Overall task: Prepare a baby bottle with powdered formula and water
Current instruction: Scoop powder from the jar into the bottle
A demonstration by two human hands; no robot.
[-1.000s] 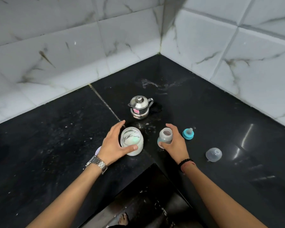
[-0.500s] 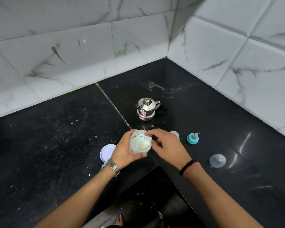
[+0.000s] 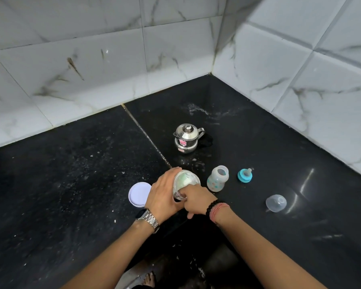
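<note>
The left hand (image 3: 162, 193) grips the clear round formula jar (image 3: 186, 183) with fingers curled round its side; the jar is tilted, its open mouth turned toward the camera, with pale powder visible inside; the jar is held just above the near edge of the black stone desk (image 3: 71, 174). The right hand (image 3: 198, 200) has its fingers dipped into the jar mouth; the fingertips are hidden behind the rim, so whether they pinch a scoop cannot be told. A steel link watch (image 3: 149, 219) sits on the left wrist; a black bead bracelet (image 3: 214, 206) and a red thread sit on the right wrist.

The translucent baby bottle (image 3: 218, 178), printed with small red and teal dots, stands upright and uncapped just right of the jar, not touching either hand; the teal screw ring with silicone teat (image 3: 245, 175) stands near the bottle on its right; the clear dome cap (image 3: 276, 203) lies further right, well apart. The round white jar lid (image 3: 138, 195) lies flat on the desk, just left of the left hand.

The small stainless steel lidded pot (image 3: 187, 138) stands behind the jar, near the desk's tile joint; it carries a red label and a smaller red tag below, both too small to read. White marble-veined wall tiles (image 3: 113, 59) meet in the corner behind.
</note>
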